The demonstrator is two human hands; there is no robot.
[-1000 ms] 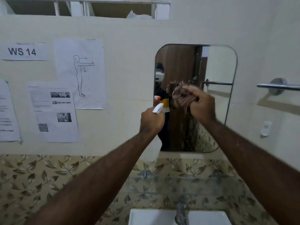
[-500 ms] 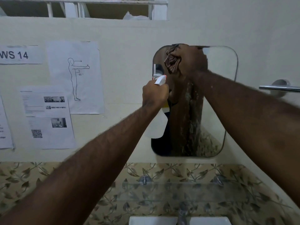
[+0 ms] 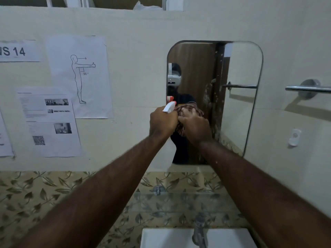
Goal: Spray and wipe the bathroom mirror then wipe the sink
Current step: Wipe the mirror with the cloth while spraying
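Observation:
A rounded rectangular mirror (image 3: 240, 72) hangs on the cream wall. My left hand (image 3: 162, 122) grips a white spray bottle (image 3: 169, 106) held up at the mirror's left edge; its body hangs below my fist. My right hand (image 3: 196, 127) is closed on a crumpled brown patterned cloth (image 3: 186, 109) and presses it against the lower left part of the glass. Both hands touch side by side. A white sink (image 3: 161, 238) with a chrome tap (image 3: 199, 233) shows at the bottom edge.
A glass shelf (image 3: 179, 201) juts from the leaf-patterned tiles under the mirror. A chrome towel bar (image 3: 308, 89) and a small white hook (image 3: 294, 137) are on the right wall. Printed sheets (image 3: 78, 76) are taped to the wall at left.
My right hand has swept the cloth down from the mirror's top left corner to its lower left part, beside my left hand. The spray bottle has stayed at the mirror's left edge.

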